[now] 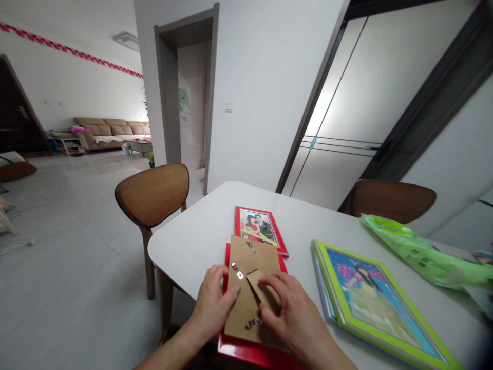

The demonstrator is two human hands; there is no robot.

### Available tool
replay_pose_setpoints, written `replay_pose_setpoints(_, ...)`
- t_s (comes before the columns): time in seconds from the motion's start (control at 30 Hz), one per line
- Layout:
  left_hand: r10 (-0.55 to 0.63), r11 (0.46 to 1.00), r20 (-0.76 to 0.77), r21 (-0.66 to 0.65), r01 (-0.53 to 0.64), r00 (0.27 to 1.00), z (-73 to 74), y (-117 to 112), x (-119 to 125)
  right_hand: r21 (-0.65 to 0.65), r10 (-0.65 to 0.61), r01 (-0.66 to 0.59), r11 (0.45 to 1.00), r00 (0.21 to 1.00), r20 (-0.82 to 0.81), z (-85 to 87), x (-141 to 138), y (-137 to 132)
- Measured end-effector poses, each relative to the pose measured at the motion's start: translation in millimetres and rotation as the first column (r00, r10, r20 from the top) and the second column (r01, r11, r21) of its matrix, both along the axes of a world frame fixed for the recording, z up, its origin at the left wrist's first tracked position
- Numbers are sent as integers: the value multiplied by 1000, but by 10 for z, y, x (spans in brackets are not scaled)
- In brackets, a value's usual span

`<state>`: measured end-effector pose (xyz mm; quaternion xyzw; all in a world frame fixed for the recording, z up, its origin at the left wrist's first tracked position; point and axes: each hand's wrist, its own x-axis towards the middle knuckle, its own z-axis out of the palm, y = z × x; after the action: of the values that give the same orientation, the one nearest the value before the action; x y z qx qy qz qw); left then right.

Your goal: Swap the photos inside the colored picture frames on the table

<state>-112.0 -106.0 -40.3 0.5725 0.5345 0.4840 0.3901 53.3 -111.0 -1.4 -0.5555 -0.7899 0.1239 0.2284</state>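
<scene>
A brown backing board (241, 313) lies face down over a red picture frame (242, 350) at the table's near edge. Metal clips sit on the board, one of them a metal clip (238, 271) near its left edge. My left hand (216, 297) holds the left side of the board, thumb on top and fingers bent at the edge. In the middle, a stand flap (265, 290) is tilted slightly up from the board. My right hand (291, 308) has its thumb and bent fingers around this flap. Part of the board's right side is hidden beneath that hand.
Just beyond the board lies another red picture frame (259, 231), face up. A green picture frame (333, 277) rests on a bluish frame to the right. Behind it is a green plastic bag (419, 257). Wooden chairs, including a left chair (154, 195), flank the white table (192, 241).
</scene>
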Motion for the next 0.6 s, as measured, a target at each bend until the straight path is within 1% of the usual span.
replay_pose_setpoints(0.03,9,999,88,-49,-5,996,15,13,3,11,20,-20,1000,1000,-22,11,-10,-8)
replay_pose_setpoints(0.07,18,996,143,-95,-5,990,25,27,-10,20,36,-35,999,998,-47,12,-6,-8)
replay_pose_setpoints(0.13,37,989,179,-148,-10,983,34,54,-98,22,34,-33,999,996,-86,-24,56,20)
replay_pose_setpoints(0.2,71,982,197,-186,-34,978,30,79,-270,-1,-25,25,1000,996,-82,-108,186,78)
replay_pose_setpoints(0.27,110,975,184,-213,-69,977,10,101,-493,-38,-113,113,993,993,-20,-226,344,144)
replay_pose_setpoints(0.37,168,963,111,-230,-139,980,-55,136,-815,-91,-216,226,970,970,113,-399,519,210)
replay_pose_setpoints(0.43,194,956,42,-230,-180,980,-115,167,-967,-125,-232,252,960,960,156,-466,554,228)
replay_pose_setpoints(0.5,206,953,-41,-219,-210,978,-174,203,-1062,-143,-225,248,958,961,157,-486,533,235)
replay_pose_setpoints(0.6,207,955,-200,-172,-243,958,-226,253,-1139,-150,-239,261,954,959,152,-464,479,246)
